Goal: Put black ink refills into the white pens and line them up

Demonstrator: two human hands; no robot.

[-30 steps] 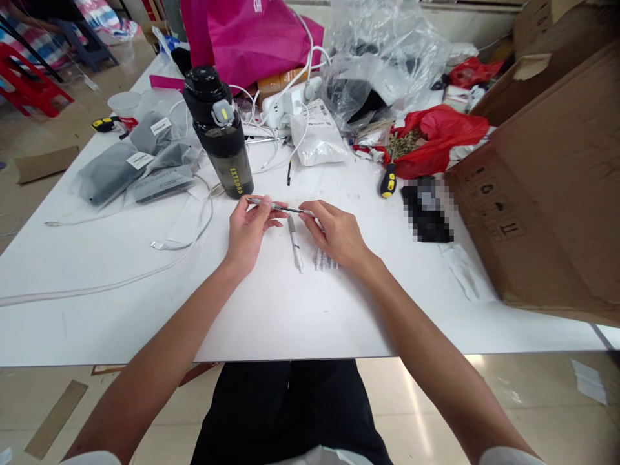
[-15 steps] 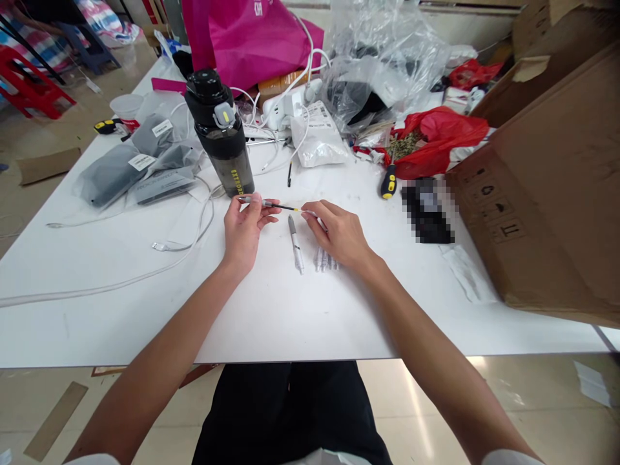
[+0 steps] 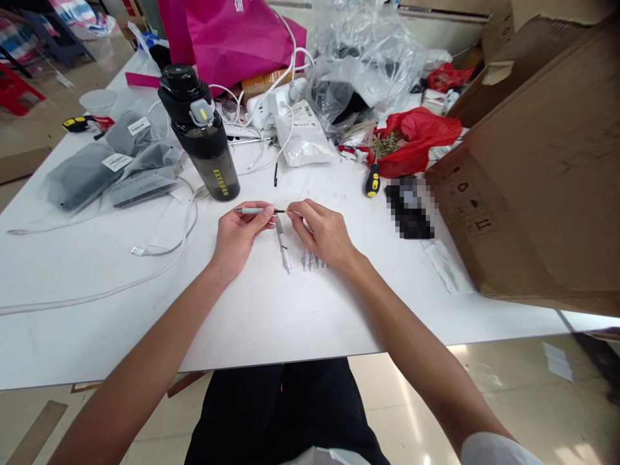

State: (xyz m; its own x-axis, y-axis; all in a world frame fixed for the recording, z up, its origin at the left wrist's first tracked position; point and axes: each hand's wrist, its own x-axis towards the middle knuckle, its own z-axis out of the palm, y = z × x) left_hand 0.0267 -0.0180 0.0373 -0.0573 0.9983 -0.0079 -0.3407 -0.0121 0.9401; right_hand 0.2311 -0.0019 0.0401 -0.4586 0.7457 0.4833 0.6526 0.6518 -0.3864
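My left hand [image 3: 232, 242] is closed around the grey barrel of a pen [image 3: 250, 210], which lies level across the fingers. From the barrel's right end sticks a short length of dark ink refill [image 3: 281, 211] with a yellowish part. My right hand [image 3: 325, 231] pinches the refill's outer end between thumb and fingers; its very end is hidden by the fingertips. Just below the hands a grey and white pen [image 3: 283, 245] lies on the white table [image 3: 242, 323]. Several clear and white pen parts [image 3: 314, 261] lie in a row under my right hand, partly covered by it.
A black water bottle [image 3: 201, 139] stands behind my left hand. Bagged items [image 3: 92, 168] and a white cable [image 3: 186, 226] lie left. Behind are a white package [image 3: 305, 135], another dark refill [image 3: 276, 174] and a screwdriver [image 3: 372, 181]. A cardboard box [image 3: 533, 168] fills the right.
My hands have come closer together, and less of the refill shows outside the barrel. The whole view has shifted, so the table's things appear further left.
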